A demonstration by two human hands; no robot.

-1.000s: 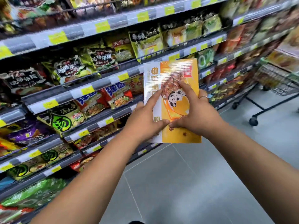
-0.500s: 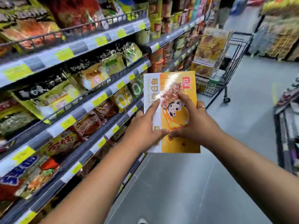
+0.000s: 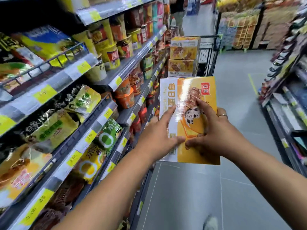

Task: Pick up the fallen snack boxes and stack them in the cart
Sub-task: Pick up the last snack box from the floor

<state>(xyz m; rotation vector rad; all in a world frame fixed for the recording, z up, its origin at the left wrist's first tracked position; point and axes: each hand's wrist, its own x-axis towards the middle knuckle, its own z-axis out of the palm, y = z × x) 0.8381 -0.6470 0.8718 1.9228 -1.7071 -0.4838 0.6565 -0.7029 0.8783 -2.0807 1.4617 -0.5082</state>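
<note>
Yellow snack box [image 3: 187, 90], held upright in the aisle: my left hand [image 3: 156, 138] and right hand [image 3: 216, 136] gripped its side edges, thumbs pressed on its face. Two matching boxes [image 3: 182, 55] sat stacked in the cart [image 3: 208, 52] ahead; mine awaited stacking.

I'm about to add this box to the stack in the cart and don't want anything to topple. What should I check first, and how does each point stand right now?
1. Grip on the yellow and white cardboard snack box: left hand and right hand both hold it. Ok.
2. Box held flat, face towards you: ok.
3. Black wire shopping cart within reach: probably not ok, as it stands further down the aisle.
4. Stack of two yellow boxes in the cart sits square: looks ok.
5. Grey floor up to the cart free of things: cannot tell, as the held box hides part of it.
</note>
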